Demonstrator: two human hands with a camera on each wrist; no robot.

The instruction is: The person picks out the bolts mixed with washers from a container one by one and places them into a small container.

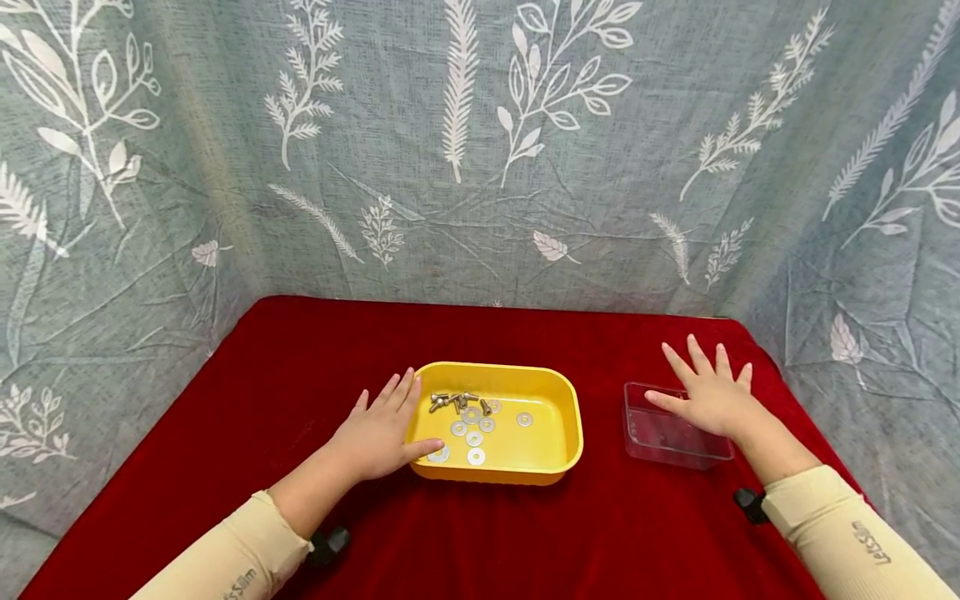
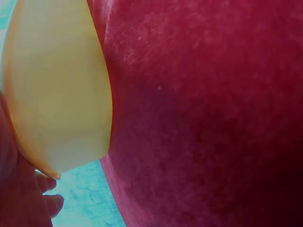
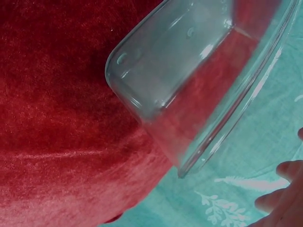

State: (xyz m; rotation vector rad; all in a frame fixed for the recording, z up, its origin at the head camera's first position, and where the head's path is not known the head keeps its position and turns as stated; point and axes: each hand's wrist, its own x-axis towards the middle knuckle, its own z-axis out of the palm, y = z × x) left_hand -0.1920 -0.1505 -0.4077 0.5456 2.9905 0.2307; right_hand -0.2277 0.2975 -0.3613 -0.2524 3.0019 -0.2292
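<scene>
A yellow tray (image 1: 551, 387) stands mid-table with several metal screws (image 1: 454, 402) and flat washers (image 1: 474, 438) inside, mostly toward its left half. My left hand (image 1: 378, 432) lies along the tray's left rim, fingers straight and thumb reaching over the near left corner. The left wrist view shows the tray's outer wall (image 2: 61, 85) beside that hand. To the right is a clear plastic box (image 1: 660, 433). My right hand (image 1: 716, 400) spreads its fingers over the box's right side and far edge, holding nothing. The right wrist view has the box (image 3: 189, 71) with fingertips off its rim.
Red velvet cloth (image 1: 300, 375) covers the table. A grey-green curtain with white leaf prints (image 1: 420, 208) hangs behind and at both sides. Dark wrist mounts (image 1: 330, 543) sit under the beige sleeves (image 1: 232, 542).
</scene>
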